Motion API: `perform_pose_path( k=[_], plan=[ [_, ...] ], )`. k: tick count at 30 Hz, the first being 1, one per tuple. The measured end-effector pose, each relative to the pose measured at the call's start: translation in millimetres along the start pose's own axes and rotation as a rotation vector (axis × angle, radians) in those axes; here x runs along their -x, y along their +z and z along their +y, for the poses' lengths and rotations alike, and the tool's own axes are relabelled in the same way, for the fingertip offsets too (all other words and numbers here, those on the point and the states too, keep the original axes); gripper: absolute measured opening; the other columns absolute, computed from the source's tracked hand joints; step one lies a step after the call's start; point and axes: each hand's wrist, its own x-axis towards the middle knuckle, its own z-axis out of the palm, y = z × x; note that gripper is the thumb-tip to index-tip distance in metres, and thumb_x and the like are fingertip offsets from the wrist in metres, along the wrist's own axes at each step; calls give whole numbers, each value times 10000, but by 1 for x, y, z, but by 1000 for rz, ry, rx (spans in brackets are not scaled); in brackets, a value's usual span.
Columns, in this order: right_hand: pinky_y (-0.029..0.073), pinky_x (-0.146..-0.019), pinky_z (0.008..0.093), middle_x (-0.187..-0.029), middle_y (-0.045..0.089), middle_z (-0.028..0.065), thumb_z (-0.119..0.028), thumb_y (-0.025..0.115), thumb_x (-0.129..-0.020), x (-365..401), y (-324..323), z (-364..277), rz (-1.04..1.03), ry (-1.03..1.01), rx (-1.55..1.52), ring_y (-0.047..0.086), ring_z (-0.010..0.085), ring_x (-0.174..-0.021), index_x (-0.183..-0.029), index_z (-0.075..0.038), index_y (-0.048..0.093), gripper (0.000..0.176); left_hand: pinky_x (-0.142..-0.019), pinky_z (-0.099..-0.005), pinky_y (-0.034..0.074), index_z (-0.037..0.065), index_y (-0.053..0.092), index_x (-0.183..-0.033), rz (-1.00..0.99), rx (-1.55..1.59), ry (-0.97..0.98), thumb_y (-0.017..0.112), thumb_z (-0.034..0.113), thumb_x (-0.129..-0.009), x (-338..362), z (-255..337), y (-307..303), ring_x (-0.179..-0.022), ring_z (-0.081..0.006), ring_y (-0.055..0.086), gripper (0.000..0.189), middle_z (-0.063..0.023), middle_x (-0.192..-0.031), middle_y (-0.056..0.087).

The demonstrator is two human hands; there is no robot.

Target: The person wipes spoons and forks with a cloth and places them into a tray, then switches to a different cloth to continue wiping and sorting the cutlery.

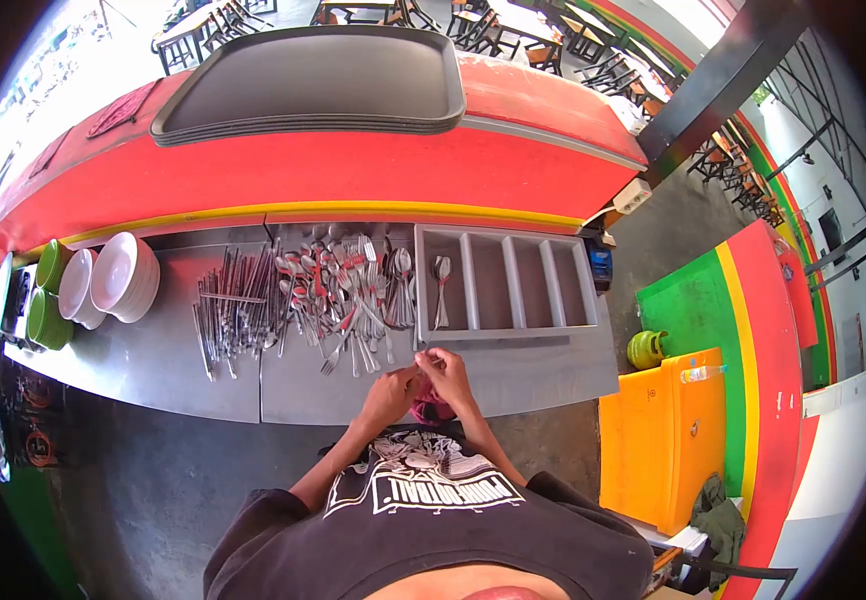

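Note:
My left hand (390, 397) and my right hand (445, 378) meet just in front of the cutlery tray, both with curled fingers. A dark red cloth (433, 408) hangs beneath my right hand, bunched in its grip. What my left fingers pinch is too small to name. The grey cutlery tray (493, 334) has several long compartments; spoons (441, 290) lie in its leftmost one. Left of the tray spreads a loose pile of spoons and forks (353, 285), with a heap of thin metal utensils (233, 300) beside it.
White bowls (125, 275) and green bowls (48, 320) stand stacked at the left of the steel counter (193, 385). Dark serving trays (313, 80) lie stacked on the red ledge (353, 170) behind. An orange cabinet (663, 440) stands at the right.

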Motion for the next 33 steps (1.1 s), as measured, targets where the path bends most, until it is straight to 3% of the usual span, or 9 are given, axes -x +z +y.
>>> perform_pose_path(
  k=[3,6,9,12,20,27,33],
  plan=[
    [442,-587,245,-721,636,10,-272,683,-922,-2,-7,8,30,50,-73,558,62,-656,-912,12,694,284,-590,-382,525,-59,586,-1176,-19,205,-151,560,125,-947,-2,2,14,-620,-258,670,295,-193,-773,669],
    [404,-556,230,-695,596,-28,-272,673,-933,-4,-15,21,-2,98,-151,519,41,-631,-946,-11,706,263,-585,-279,520,-76,595,-1134,-32,709,-258,578,115,-966,-5,-7,25,-641,-122,631,254,-90,-811,683],
    [362,-532,212,-702,584,-50,-280,654,-949,-3,-19,28,-34,147,-214,491,25,-615,-990,-29,714,261,-596,-227,512,-32,623,-1111,-47,772,-369,602,144,-979,-12,-1,23,-673,-91,628,221,-23,-847,686],
    [343,-524,199,-742,612,-50,-293,636,-963,0,-27,18,-56,198,-248,487,18,-616,-1020,-42,720,271,-601,-212,503,1,631,-1087,-109,950,-516,644,194,-970,-19,-3,29,-680,-83,625,226,-32,-837,687],
    [380,-560,202,-823,676,-52,-383,567,-994,-1,-41,12,-85,290,-314,574,30,-672,-1059,-89,722,338,-566,-194,488,-29,614,-1052,14,1001,-580,674,165,-948,-38,-1,50,-674,-75,626,229,-48,-837,692],
    [415,-603,211,-890,697,-47,-378,552,-1001,-5,-44,36,-86,342,-351,616,43,-764,-1120,-113,701,327,-558,-204,498,-31,617,-1047,132,1095,-609,674,169,-949,-55,-18,77,-669,-89,632,230,-69,-848,691],
    [437,-624,217,-997,696,-33,-359,574,-992,3,-49,37,-49,323,-379,625,48,-829,-1181,-121,673,319,-571,-200,492,-18,642,-1021,73,978,-676,652,258,-968,-56,-16,76,-635,-80,605,281,-41,-835,682]
  ],
)
